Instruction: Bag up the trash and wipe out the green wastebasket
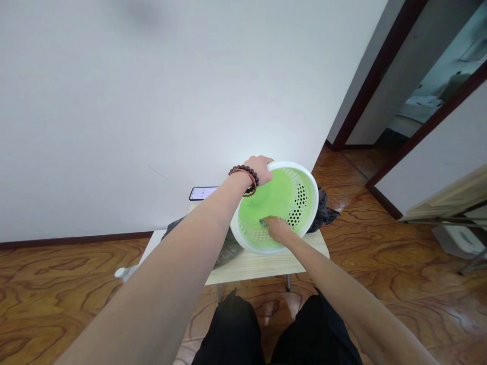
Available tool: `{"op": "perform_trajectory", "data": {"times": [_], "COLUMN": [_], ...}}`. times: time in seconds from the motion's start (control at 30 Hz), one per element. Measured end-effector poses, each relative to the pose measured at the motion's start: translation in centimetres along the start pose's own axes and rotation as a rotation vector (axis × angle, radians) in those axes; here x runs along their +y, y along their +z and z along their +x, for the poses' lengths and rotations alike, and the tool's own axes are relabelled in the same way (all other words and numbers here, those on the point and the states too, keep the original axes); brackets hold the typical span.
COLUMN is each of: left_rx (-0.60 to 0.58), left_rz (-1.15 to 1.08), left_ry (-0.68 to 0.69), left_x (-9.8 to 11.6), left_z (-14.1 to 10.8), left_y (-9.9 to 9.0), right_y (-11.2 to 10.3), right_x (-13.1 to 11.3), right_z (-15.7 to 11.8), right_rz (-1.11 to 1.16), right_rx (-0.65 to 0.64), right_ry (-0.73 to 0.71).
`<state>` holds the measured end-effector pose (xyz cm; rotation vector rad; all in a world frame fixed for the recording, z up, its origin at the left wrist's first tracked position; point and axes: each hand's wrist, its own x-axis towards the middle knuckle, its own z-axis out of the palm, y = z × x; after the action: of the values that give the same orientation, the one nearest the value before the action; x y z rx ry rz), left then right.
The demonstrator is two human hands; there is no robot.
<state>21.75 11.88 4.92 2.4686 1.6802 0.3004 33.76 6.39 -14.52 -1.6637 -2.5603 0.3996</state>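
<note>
We have the basket over the counter, its open mouth facing us; whether its base rests on the top is hidden. Our left hand grips the white rim on the far left side. Our right hand reaches inside, its fingertips pinching a small grey scrap, too small for us to identify, near the green wall.

We judge the basket to be thin plastic: light, fairly stiff, with some give in the pierced wall. It should be hard to break, though smooth enough to slide or spin under a one-sided push. The rim looks like the best hold, with the thumb and fingers on either side of it; the holed wall offers less. We would steady the rim firmly without squeezing, as a dark bag lies just beside it.
</note>
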Motion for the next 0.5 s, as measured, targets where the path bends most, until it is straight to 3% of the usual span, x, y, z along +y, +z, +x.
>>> {"op": "perform_trajectory", "data": {"times": [0.07,0.17,0.37,0.5], "left_rx": [-0.021,-0.041,-0.033,-0.04], "left_rz": [-0.018,-0.037,-0.042,-0.044], "left_ry": [-0.016,-0.014,0.024,0.01], "left_x": [0.0,0.2,0.6,0.6], "left_z": [0.2,0.4,0.4,0.6], "left_y": [0.0,0.0,0.3,0.4], "right_y": [-0.2,-0.9,-2.4,-3.7], "right_x": [-0.1,0.0,1.0,1.9], "right_z": [-0.5,-2.2,-6.7,-6.4], "right_rz": [-0.015,-0.015,0.111,0.109], "right_rx": [-0.131,-0.182,-0.167,-0.088], "right_ry": [-0.06,-0.16,-0.371,-0.379]}}
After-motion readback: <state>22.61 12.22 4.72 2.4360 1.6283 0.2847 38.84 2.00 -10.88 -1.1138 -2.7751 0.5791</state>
